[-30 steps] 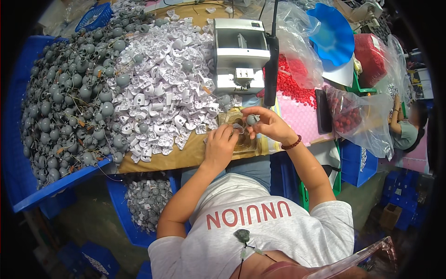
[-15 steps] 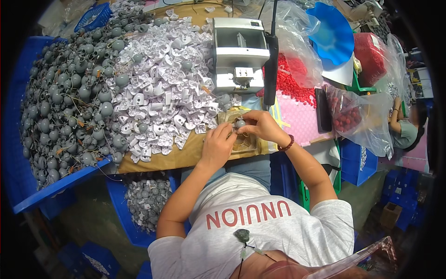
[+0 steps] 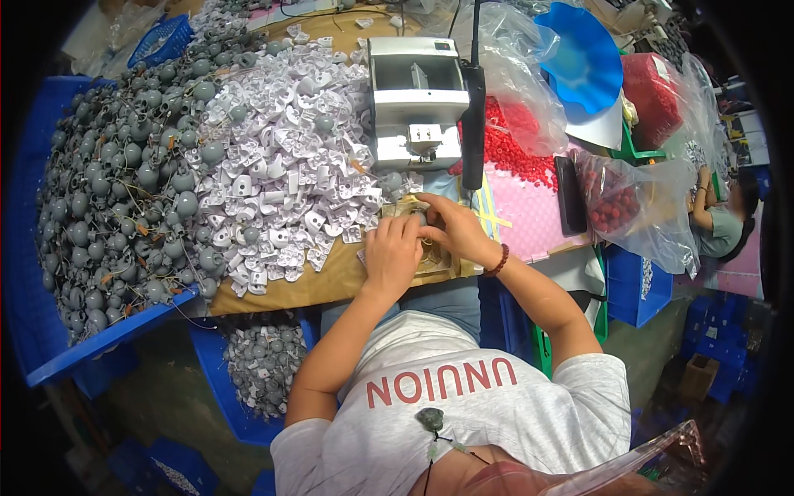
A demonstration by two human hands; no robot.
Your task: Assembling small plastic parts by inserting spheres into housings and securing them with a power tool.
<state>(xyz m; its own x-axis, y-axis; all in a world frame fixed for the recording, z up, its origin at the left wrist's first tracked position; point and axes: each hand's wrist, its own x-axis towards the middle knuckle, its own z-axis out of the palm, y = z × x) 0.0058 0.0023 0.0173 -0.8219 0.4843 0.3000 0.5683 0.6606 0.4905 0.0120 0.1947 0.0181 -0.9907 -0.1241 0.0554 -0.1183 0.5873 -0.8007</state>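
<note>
Above a brown block-like tray (image 3: 438, 269) at the table's near edge, my two hands meet with fingers bent and tips together. Between them is a small grey ball-shaped part (image 3: 421, 218), mostly hidden by the fingers. My left hand (image 3: 394, 253) closes on it from the left, knuckles up. From the right my right hand (image 3: 460, 229) pinches it, index finger arched over the far side and thumb toward the left fingers. Just beyond the hands stands a silver machine (image 3: 416, 107). A heap of white plastic parts (image 3: 285, 157) lies beside my left hand.
Grey ball-shaped parts with thin wires (image 3: 124, 190) fill a blue tray (image 3: 116, 343) at the left. On the right are red pieces (image 3: 513, 149), a black phone-like slab (image 3: 569, 196), a bag of red balls (image 3: 620, 207) and a blue wavy-edged basin (image 3: 583, 62). Another person (image 3: 724, 219) sits far right.
My left fingers have moved over the grey ball-shaped part and now cover most of it. The right hand has shifted slightly left. The whole view has shifted a little.
</note>
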